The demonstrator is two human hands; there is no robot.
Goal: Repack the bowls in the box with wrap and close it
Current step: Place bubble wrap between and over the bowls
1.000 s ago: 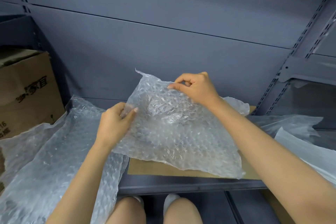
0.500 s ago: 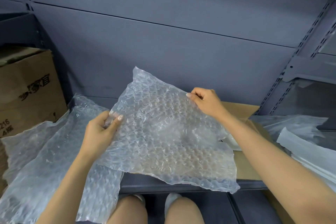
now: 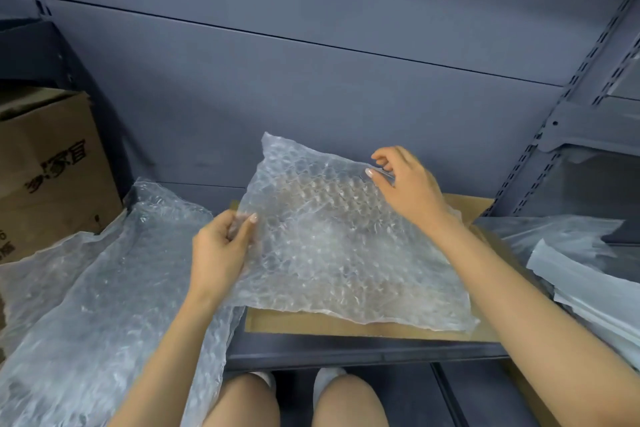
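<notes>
While spread over the flat cardboard box (image 3: 346,326), bubble wrap sheet (image 3: 339,246): clear, crinkled; left hand (image 3: 218,250) fingers pinch its left edge, right hand (image 3: 408,184) fingers pinch its far edge.

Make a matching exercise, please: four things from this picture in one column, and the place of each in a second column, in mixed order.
Things:
1. held bubble wrap sheet
2. printed cardboard box
3. loose bubble wrap
4. left hand

Places:
A. far left, on the shelf
B. pinching the held sheet's left edge
C. centre, between both hands
D. spread on the shelf, lower left

Pairs: 1-C, 2-A, 3-D, 4-B
</notes>
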